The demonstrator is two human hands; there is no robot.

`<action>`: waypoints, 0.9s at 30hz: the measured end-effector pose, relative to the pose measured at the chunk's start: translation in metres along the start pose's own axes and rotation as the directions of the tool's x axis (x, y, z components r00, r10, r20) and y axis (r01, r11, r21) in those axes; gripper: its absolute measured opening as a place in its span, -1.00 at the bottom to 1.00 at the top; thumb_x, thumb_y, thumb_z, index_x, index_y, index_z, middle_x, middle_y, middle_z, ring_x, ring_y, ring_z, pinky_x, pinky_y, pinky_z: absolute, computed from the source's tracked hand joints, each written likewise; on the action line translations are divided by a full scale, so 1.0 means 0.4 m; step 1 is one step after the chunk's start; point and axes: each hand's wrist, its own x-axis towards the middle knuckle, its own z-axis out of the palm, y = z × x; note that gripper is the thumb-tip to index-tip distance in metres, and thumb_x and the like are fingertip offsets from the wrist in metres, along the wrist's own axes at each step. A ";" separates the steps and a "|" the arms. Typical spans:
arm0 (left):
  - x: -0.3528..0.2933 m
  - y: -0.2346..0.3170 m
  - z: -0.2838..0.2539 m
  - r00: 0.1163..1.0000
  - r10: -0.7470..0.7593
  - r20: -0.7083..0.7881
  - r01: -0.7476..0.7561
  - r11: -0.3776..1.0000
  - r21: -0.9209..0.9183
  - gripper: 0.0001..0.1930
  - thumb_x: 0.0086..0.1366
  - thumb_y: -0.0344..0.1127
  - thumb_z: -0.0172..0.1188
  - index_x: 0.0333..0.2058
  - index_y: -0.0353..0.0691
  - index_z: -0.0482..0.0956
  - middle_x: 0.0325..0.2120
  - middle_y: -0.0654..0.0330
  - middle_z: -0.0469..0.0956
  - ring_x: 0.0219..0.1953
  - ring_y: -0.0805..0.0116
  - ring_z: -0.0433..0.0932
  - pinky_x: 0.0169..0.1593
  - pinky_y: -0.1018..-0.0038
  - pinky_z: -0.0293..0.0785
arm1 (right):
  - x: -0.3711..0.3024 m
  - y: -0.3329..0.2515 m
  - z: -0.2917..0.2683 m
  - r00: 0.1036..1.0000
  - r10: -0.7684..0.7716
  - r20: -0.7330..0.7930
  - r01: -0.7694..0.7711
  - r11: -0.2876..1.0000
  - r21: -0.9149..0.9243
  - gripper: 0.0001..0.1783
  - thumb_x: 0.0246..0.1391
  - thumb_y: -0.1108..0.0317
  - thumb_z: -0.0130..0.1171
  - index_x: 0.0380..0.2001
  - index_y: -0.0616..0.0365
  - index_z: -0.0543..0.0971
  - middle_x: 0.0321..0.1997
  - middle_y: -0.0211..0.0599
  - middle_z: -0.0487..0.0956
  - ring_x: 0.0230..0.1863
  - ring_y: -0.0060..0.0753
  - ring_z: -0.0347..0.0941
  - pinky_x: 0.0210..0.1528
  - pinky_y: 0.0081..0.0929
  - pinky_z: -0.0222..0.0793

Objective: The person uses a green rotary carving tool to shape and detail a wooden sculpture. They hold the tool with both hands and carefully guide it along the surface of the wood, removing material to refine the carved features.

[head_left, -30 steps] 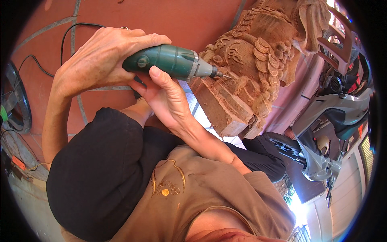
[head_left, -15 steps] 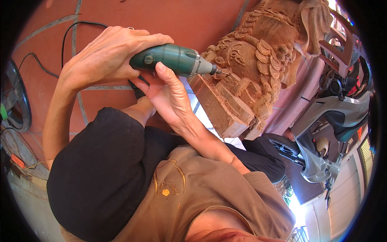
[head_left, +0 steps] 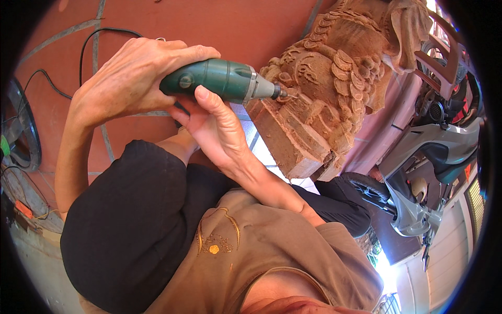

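A dark green rotary grinder (head_left: 217, 79) with a grey nose lies nearly level, its thin bit pointing right. My left hand (head_left: 138, 73) is closed around the rear of its body from above, thumb and fingers wrapped over it. From below, my right hand (head_left: 219, 123) grips the same tool, with the thumb along its near side and the fingers mostly hidden behind it. The bit reaches the lower part of a brown carved wooden figure (head_left: 324, 99), close to its squared base; whether it touches the wood I cannot tell.
Red floor tiles (head_left: 209, 26) spread beyond my hands, crossed by a black cord (head_left: 81, 57) at left. A wheel (head_left: 23, 128) stands at the far left. On the right are a grey motorbike (head_left: 418, 172) and a brown plastic chair (head_left: 442, 68). My black-trousered knee (head_left: 125, 214) is below my left arm.
Both hands and the grinder have shifted slightly left, drawing the bit back a little along the wood. The carved figure has stayed in place.
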 end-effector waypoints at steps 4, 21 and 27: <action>0.001 0.011 -0.006 1.000 0.013 -0.001 -0.013 1.000 -0.014 -0.29 -0.27 -0.36 0.39 0.03 -0.09 0.49 -0.32 0.16 0.62 -0.35 0.12 0.60 -0.25 0.28 0.51 | -0.009 0.000 0.006 1.000 -0.011 0.009 0.012 1.000 -0.018 -0.55 0.04 0.32 0.30 0.02 0.05 0.44 0.07 -0.31 0.48 0.23 -0.28 0.28 0.34 -0.05 0.09; -0.013 0.009 -0.007 1.000 -0.023 -0.006 0.023 0.998 -0.056 -0.29 -0.27 -0.41 0.37 0.03 -0.10 0.49 -0.32 0.16 0.61 -0.35 0.12 0.57 -0.26 0.29 0.50 | -0.004 0.002 0.020 1.000 0.015 0.011 -0.015 1.000 -0.014 -0.54 0.04 0.37 0.29 0.03 0.04 0.43 0.06 -0.30 0.48 0.21 -0.27 0.30 0.31 -0.05 0.13; -0.013 0.008 0.004 0.999 -0.040 0.019 0.041 0.998 -0.040 -0.33 -0.22 -0.44 0.32 0.02 -0.11 0.49 -0.32 0.15 0.61 -0.35 0.12 0.58 -0.26 0.29 0.50 | -0.013 0.005 0.014 1.000 0.012 -0.010 -0.012 1.000 -0.013 -0.54 0.05 0.35 0.29 0.03 0.03 0.43 0.07 -0.31 0.48 0.22 -0.27 0.30 0.29 -0.06 0.15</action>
